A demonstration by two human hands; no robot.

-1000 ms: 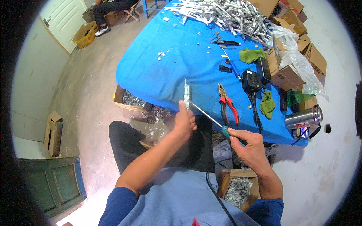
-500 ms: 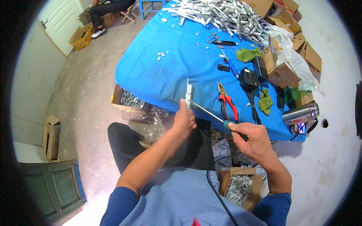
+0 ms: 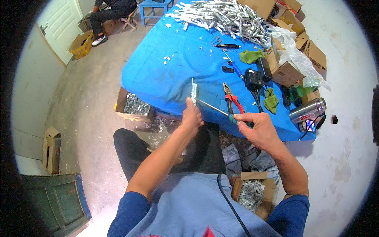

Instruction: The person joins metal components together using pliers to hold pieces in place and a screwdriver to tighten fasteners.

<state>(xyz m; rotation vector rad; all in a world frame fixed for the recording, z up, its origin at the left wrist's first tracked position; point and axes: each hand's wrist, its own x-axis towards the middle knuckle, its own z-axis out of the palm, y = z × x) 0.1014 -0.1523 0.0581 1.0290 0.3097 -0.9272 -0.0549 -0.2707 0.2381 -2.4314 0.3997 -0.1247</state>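
**Screwdriver meets upright metal piece at the table edge**

The left hand [image 3: 192,116] is closed around a small metal piece [image 3: 194,91] in the frame's centre; its long axis stands upright. The right hand [image 3: 256,128] is clenched on a screwdriver [image 3: 215,108], whose shaft runs toward the upper left and ends at the piece. Just beyond lie red pliers [image 3: 233,100] on the blue table [image 3: 166,79]. A steel flask [image 3: 308,110] lies at right.
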